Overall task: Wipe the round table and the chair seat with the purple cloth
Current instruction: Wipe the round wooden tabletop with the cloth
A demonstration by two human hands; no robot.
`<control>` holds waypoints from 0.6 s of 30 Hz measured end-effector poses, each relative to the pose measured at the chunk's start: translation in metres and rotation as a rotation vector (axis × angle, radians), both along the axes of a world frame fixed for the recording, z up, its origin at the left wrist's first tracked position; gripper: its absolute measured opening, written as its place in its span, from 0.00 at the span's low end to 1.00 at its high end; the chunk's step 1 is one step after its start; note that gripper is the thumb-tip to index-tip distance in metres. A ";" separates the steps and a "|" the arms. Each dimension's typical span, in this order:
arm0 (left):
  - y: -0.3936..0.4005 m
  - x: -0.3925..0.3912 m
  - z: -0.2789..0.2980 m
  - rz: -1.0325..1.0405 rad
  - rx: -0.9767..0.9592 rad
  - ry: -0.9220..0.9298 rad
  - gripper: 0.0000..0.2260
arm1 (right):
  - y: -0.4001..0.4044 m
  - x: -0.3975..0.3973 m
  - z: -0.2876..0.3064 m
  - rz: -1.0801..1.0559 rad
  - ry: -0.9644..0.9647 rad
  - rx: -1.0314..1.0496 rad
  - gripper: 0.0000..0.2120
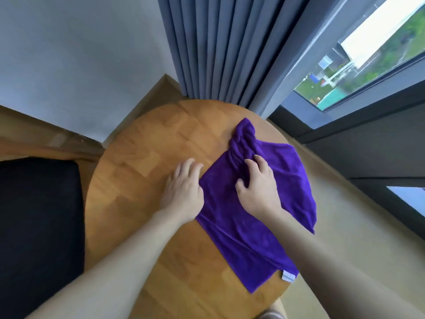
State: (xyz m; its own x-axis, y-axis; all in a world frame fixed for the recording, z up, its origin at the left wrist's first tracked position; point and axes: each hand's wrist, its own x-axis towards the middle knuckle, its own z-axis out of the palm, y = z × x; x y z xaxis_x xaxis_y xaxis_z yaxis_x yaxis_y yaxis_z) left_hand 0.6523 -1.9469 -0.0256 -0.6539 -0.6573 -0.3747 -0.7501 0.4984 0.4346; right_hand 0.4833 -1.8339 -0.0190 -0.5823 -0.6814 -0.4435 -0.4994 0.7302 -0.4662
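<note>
A purple cloth (241, 226) lies spread over the right half of the round wooden table (142, 157), bunched into folds at its far end and hanging past the table's right edge. My right hand (257, 185) rests on top of the cloth, its fingers curled into the fabric and gathering it. My left hand (184, 192) lies flat on the bare wood with straight fingers, right beside the cloth's left edge. The black chair seat (39, 215) is at the left of the table.
Grey curtains (218, 47) hang just behind the table. A window (368, 54) with a dark frame runs along the right. A white wall (69, 54) stands at the back left. Beige floor (356, 261) shows to the right of the table.
</note>
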 end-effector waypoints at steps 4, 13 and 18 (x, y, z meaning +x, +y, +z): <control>-0.035 -0.007 -0.037 -0.306 -0.114 0.018 0.30 | -0.019 0.019 -0.038 -0.038 0.196 0.010 0.33; -0.040 -0.006 -0.068 -0.347 -0.282 0.159 0.30 | -0.037 0.042 -0.071 -0.048 0.403 0.045 0.35; -0.042 -0.007 -0.063 -0.351 -0.277 0.137 0.32 | 0.032 0.020 -0.073 0.455 0.474 -0.005 0.38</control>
